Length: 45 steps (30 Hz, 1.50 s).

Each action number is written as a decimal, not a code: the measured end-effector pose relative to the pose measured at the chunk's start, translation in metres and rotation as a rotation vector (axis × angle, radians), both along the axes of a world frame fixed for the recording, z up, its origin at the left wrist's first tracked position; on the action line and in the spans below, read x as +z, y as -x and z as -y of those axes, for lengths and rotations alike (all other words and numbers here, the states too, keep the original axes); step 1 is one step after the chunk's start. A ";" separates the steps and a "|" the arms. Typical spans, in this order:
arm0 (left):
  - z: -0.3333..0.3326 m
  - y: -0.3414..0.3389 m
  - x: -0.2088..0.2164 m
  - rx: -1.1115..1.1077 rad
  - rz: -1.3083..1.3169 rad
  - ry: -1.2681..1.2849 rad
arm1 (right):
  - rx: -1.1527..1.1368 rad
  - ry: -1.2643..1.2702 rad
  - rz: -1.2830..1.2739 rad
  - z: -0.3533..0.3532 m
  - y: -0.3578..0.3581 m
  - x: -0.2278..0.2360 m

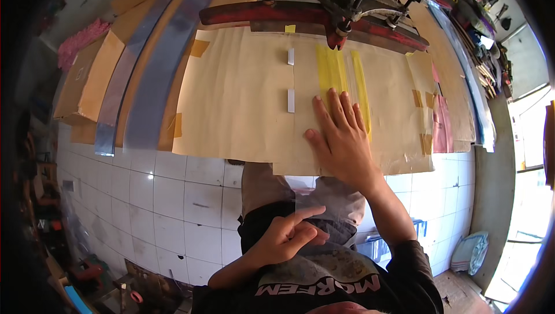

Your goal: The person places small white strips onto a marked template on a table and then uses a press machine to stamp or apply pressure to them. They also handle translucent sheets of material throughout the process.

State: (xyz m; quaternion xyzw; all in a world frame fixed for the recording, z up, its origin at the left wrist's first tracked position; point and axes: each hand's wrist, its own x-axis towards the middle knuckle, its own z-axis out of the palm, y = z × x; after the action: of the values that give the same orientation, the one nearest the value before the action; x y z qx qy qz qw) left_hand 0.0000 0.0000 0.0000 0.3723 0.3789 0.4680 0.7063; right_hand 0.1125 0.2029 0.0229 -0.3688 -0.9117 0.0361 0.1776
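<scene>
My right hand lies flat on a tan paper sheet covering the worktable. Its fingers are stretched out over two yellow tape strips. Close to my body, below the table's front edge, my left hand has its thumb and fingers closed on a thin clear plastic sheet. That sheet is see-through, so its outline is hard to follow. Left of my right hand, two small white pieces sit in line on the paper. Brown tape holds down the paper's edges.
A black and red metal bar machine spans the far side of the paper. Long bluish plastic strips run along the left, beside an open cardboard box. Pink material shows at the right. White floor tiles lie below.
</scene>
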 end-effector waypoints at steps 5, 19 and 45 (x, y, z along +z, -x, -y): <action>-0.006 -0.008 -0.003 -0.009 -0.068 -0.037 | -0.004 -0.035 0.018 -0.005 -0.005 0.003; 0.000 0.002 -0.002 0.020 -0.194 -0.079 | -0.022 -0.041 -0.019 -0.002 0.002 -0.001; -0.003 0.003 -0.034 0.064 -0.161 0.025 | -0.027 -0.080 -0.055 0.002 0.003 0.000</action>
State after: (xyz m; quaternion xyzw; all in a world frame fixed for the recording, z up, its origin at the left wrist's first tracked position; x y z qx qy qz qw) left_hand -0.0033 0.0028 -0.0345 0.3875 0.4519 0.4540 0.6629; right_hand 0.1090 0.2012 0.0226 -0.3725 -0.9021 0.0074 0.2175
